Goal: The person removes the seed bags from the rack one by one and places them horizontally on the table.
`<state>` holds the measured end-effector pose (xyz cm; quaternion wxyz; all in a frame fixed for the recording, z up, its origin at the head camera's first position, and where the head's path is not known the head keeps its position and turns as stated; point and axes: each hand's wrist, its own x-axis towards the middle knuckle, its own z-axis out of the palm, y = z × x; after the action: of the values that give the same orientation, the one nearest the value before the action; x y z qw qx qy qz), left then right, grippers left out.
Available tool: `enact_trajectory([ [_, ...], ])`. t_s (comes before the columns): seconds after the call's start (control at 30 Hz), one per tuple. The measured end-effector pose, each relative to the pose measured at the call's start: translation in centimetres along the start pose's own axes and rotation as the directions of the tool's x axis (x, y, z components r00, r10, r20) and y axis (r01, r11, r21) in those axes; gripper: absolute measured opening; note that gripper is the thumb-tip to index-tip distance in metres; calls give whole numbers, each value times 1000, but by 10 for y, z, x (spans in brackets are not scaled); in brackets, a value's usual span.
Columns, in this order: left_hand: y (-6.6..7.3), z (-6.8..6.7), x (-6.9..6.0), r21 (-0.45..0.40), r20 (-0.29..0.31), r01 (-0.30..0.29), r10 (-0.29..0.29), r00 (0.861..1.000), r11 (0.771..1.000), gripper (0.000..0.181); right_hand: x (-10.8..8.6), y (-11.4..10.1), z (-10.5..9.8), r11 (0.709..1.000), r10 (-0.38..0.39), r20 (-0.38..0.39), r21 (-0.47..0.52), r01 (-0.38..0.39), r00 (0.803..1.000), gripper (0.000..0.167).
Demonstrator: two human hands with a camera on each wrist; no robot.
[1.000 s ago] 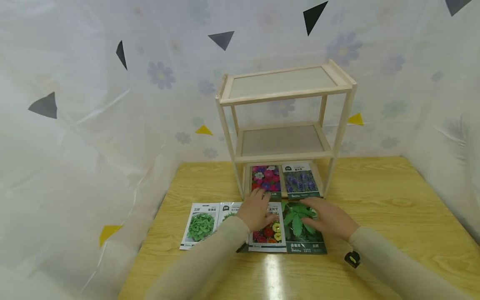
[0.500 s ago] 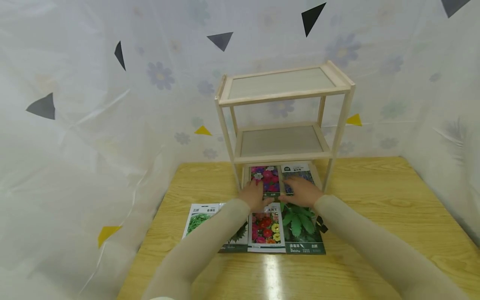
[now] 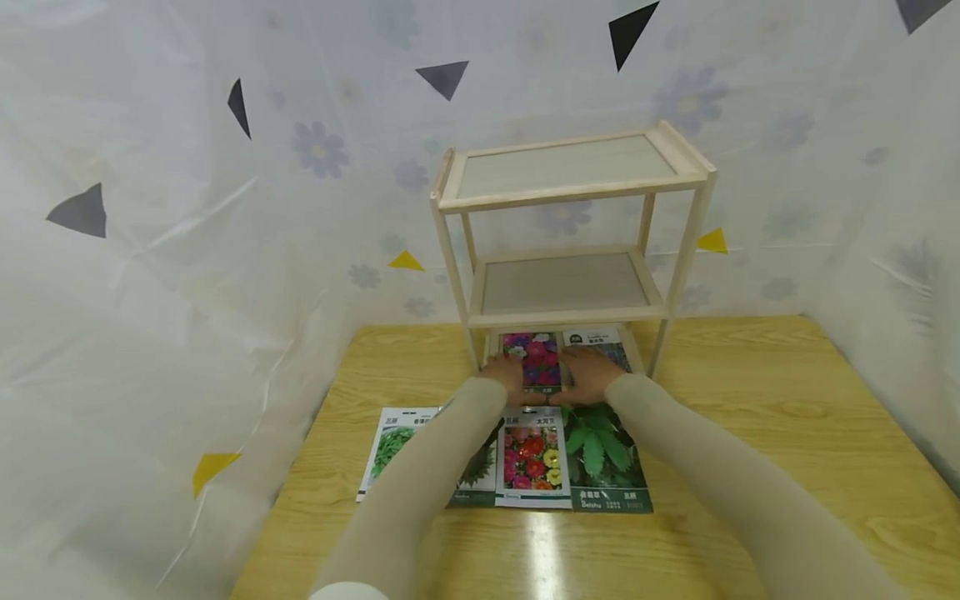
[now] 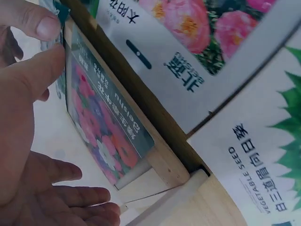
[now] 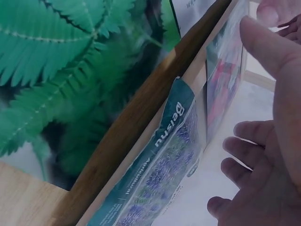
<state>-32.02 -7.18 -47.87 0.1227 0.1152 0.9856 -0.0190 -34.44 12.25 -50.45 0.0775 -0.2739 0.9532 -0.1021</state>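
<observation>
My left hand (image 3: 504,379) and right hand (image 3: 588,375) are spread, gripping nothing, by the pink-flower packet (image 3: 540,358) and lavender packet (image 3: 600,338) on the bottom shelf (image 3: 632,343), probably squaring them up, so the next move calls for light, even nudges

Counter (image 3: 780,450): yellow-brown wood grain, bright streak of reflected light toward the near side. Backdrop (image 3: 150,350): whitish sheeting, creased at left. Printed flowers (image 3: 320,150): pale lilac, scattered on the sheeting. Dark triangles (image 3: 632,35): five, black to grey. Yellow triangles (image 3: 407,261): three, set lower.
</observation>
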Motion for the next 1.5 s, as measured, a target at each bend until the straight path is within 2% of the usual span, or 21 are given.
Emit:
enact_trajectory([
  [0.1,1,-5,-2,-24,9,5,-5,1000,1000,98,4,-5,-3,1000,13,25,-8,-13,1000,103],
  [0.4,6,0,-3,-31,22,38,-37,999,999,70,19,-8,6,997,62,128,-64,-54,990,109],
  [0.57,9,4,-4,-17,10,34,-34,999,999,72,20,-8,8,999,39,133,-31,-36,990,114],
  [0.77,10,8,-5,35,73,-16,13,997,999,72,18,-8,9,999,39,157,-22,-36,987,115],
  [0.83,10,10,-4,51,98,-38,33,995,998,71,17,-8,9,999,38,159,-18,-36,987,114],
  [0.97,9,8,-6,76,105,-67,59,993,995,68,17,-9,9,999,42,160,-32,-37,986,111],
  [1.27,6,9,-3,44,111,-90,85,990,995,49,14,-13,7,999,26,136,-48,-20,990,100],
  [1.4,3,18,4,39,77,-117,113,991,992,44,12,-14,4,999,12,140,-46,-6,990,94],
  [1.5,2,23,9,44,45,-129,127,991,991,44,11,-12,2,999,-9,134,-38,15,991,82],
])
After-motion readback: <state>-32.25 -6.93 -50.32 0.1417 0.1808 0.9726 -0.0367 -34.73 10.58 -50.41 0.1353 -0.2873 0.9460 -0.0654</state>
